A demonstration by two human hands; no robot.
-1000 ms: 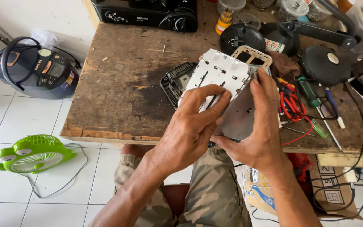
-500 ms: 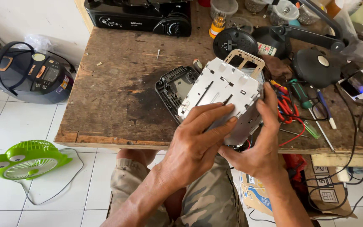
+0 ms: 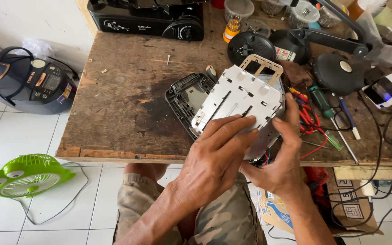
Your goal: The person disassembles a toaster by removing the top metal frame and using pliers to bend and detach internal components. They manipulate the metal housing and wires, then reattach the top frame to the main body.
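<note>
Left hand (image 3: pixel 216 156): nearest the camera, over the lap in camouflage trousers (image 3: pixel 214 218). Fingers extended and only slightly curled, laid flat on the lower face of the metal chassis (image 3: pixel 239 97); thumb side pressed against its near edge. A bracing contact more than a closed grip.

Right hand (image 3: pixel 280 161): just beside the left, to its right. Palm cupped under the chassis's lower right corner, fingers (image 3: pixel 291 113) running up its right side wall, thumb hidden beneath. It carries the weight from below.

Metal chassis: pale grey sheet-metal box with slots and tabs, held off the workbench (image 3: pixel 114 113) between both hands, tilted with its long axis running from the hands up and away towards the far right. A beige frame piece (image 3: pixel 262 63) sits at its far end. Both hands meet it at the near end; the left covers more of the face.

Black plastic housing (image 3: pixel 184 97): lying open on the bench just left of the chassis, partly behind it.

Screwdrivers and red wires (image 3: pixel 318 109): on the bench to the right, near the chassis.

Black lamp base (image 3: pixel 339 72) and black appliance (image 3: pixel 146 20): at the far edge.

Floor, left: green fan (image 3: pixel 26 174), dark rice cooker (image 3: pixel 26 81).
</note>
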